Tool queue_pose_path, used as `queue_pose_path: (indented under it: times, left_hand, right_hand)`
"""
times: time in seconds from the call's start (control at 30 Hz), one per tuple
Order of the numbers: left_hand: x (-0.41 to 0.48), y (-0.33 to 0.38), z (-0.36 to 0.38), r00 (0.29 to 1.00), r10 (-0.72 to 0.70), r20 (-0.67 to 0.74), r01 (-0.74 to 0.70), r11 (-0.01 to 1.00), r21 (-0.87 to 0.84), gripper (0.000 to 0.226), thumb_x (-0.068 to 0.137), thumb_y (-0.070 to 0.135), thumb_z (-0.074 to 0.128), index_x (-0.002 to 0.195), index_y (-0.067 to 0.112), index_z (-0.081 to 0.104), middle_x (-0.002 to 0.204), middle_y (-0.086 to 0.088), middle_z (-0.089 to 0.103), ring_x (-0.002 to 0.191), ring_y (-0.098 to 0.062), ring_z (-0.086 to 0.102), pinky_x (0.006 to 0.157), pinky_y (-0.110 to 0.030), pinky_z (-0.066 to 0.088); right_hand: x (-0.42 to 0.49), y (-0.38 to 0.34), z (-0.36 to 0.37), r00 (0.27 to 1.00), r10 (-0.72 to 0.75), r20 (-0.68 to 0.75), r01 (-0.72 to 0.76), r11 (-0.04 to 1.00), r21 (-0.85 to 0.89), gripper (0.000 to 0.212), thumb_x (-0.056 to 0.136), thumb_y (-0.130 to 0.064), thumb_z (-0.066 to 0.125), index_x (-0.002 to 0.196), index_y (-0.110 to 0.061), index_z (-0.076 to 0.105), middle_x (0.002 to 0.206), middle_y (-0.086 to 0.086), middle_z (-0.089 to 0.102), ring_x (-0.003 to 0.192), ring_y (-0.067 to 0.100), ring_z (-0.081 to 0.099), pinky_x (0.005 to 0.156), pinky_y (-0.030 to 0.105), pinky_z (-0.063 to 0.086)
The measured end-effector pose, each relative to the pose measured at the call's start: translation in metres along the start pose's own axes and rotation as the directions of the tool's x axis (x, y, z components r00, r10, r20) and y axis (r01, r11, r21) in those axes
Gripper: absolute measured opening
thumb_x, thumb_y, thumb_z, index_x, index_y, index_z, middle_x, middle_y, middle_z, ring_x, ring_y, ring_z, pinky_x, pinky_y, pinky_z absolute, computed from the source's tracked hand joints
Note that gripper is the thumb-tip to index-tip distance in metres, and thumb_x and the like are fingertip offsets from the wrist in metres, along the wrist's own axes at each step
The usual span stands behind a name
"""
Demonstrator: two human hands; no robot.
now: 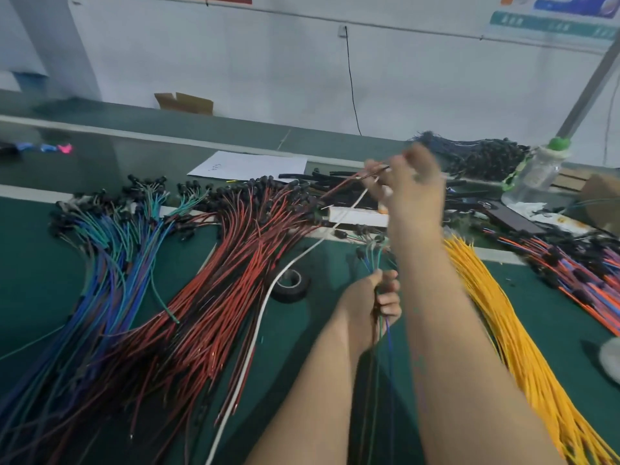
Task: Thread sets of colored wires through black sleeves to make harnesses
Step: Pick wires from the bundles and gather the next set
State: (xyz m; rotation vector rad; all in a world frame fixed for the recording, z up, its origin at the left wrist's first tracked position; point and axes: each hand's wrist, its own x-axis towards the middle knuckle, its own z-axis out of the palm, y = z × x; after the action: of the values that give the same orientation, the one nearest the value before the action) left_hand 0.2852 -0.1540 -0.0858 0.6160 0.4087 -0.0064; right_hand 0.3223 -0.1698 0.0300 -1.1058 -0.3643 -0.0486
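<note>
Reaching up over the green surface (30, 270), the right grip (412, 186) is pinched closed on red and white wires (352, 181); lower, blue and green wires (388, 333) are clasped in the curled left grip (372, 297).

A white wall (235, 62) stands behind a long workbench (37, 260) topped with dark green matting and pale strips. A thin black cable (352, 85) hangs down the wall, with a poster (553, 18) at the upper right. A grey metal pole (590, 89) slants up on the right, and an open cardboard box (184, 102) sits at the far edge.
</note>
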Motion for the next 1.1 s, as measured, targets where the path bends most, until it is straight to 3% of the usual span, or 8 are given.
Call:
queue_pose_path:
  times: [0.17,0.33,0.43,0.63,0.73,0.83,0.93,1.1]
  left_hand:
    - [0.003,-0.005,0.001,0.998,-0.011,0.061,0.015,0.998,-0.064,0.032,0.102,0.016,0.036,0.081,0.003,0.055,0.059,-0.007,0.061,0.037,-0.008,0.049,0.035,-0.015,0.04]
    - [-0.005,-0.014,0.01,0.989,-0.017,0.147,-0.001,0.992,0.124,0.027,0.102,0.016,0.036,0.096,0.003,0.059,0.073,-0.011,0.072,0.061,-0.017,0.07,0.059,-0.029,0.059]
    - [-0.012,-0.019,0.016,0.976,-0.046,0.212,-0.007,0.97,0.242,0.03,0.102,0.019,0.034,0.092,0.009,0.06,0.067,-0.005,0.071,0.057,-0.013,0.069,0.056,-0.027,0.058]
    - [-0.011,-0.016,0.014,0.989,0.023,0.144,-0.071,0.939,0.337,0.033,0.101,0.035,0.036,0.092,0.012,0.057,0.057,0.003,0.059,0.036,-0.003,0.042,0.032,-0.014,0.032]
    - [-0.007,-0.005,0.006,0.988,0.074,0.139,-0.096,0.983,0.158,0.027,0.101,0.024,0.037,0.084,0.009,0.051,0.046,0.008,0.038,0.029,0.001,0.024,0.025,-0.011,0.015]
    - [-0.005,0.008,0.0,0.978,0.131,0.165,-0.107,0.983,-0.147,0.029,0.102,0.023,0.034,0.078,0.012,0.047,0.047,0.007,0.038,0.028,-0.001,0.027,0.024,-0.013,0.02]
    - [-0.003,0.008,-0.001,0.972,0.145,0.183,-0.106,0.972,-0.209,0.03,0.102,0.024,0.032,0.078,0.013,0.046,0.051,0.005,0.042,0.03,-0.002,0.029,0.025,-0.012,0.022]
    - [-0.004,-0.002,0.003,0.98,0.083,0.178,-0.069,0.994,-0.083,0.027,0.103,0.022,0.032,0.089,0.008,0.051,0.052,0.004,0.043,0.031,-0.002,0.027,0.026,-0.012,0.02]
  right_hand:
    - [0.01,-0.064,-0.076,0.976,0.209,0.068,-0.219,0.917,0.333,0.023,0.09,0.009,0.051,0.112,0.007,0.055,0.088,0.011,0.064,0.053,0.005,0.063,0.048,0.01,0.049]
    - [-0.026,-0.024,-0.102,0.932,0.338,0.13,-0.306,0.927,-0.215,0.027,0.091,0.007,0.053,0.115,-0.007,0.054,0.077,0.007,0.069,0.051,0.008,0.06,0.043,0.015,0.046]
    - [-0.039,0.021,-0.109,0.981,0.192,-0.014,-0.159,0.77,-0.618,0.028,0.09,-0.002,0.06,0.116,-0.006,0.052,0.077,0.001,0.064,0.063,0.014,0.063,0.069,0.034,0.056]
    - [-0.036,0.036,-0.124,0.999,0.029,-0.037,-0.047,0.673,-0.738,0.009,0.087,-0.023,0.067,0.092,-0.018,0.061,0.082,-0.007,0.068,0.084,0.016,0.064,0.076,0.03,0.048]
    - [-0.03,0.027,-0.148,0.988,-0.032,-0.151,-0.1,0.61,-0.786,0.018,0.093,-0.027,0.06,0.099,-0.013,0.068,0.099,0.0,0.07,0.088,0.016,0.06,0.072,0.026,0.04]
    - [-0.025,0.022,-0.182,0.945,-0.04,-0.325,-0.283,0.398,-0.872,0.024,0.094,-0.025,0.055,0.112,-0.013,0.066,0.115,0.005,0.066,0.105,0.026,0.058,0.079,0.027,0.041]
    - [-0.025,0.025,-0.194,0.93,0.106,-0.353,-0.36,0.053,-0.932,0.034,0.093,-0.031,0.057,0.124,-0.016,0.059,0.129,0.011,0.055,0.118,0.034,0.05,0.096,0.041,0.041]
    - [-0.025,0.034,-0.193,0.929,0.02,-0.37,-0.371,0.014,-0.929,0.028,0.093,-0.021,0.056,0.119,-0.01,0.054,0.124,0.013,0.057,0.116,0.035,0.051,0.092,0.039,0.038]
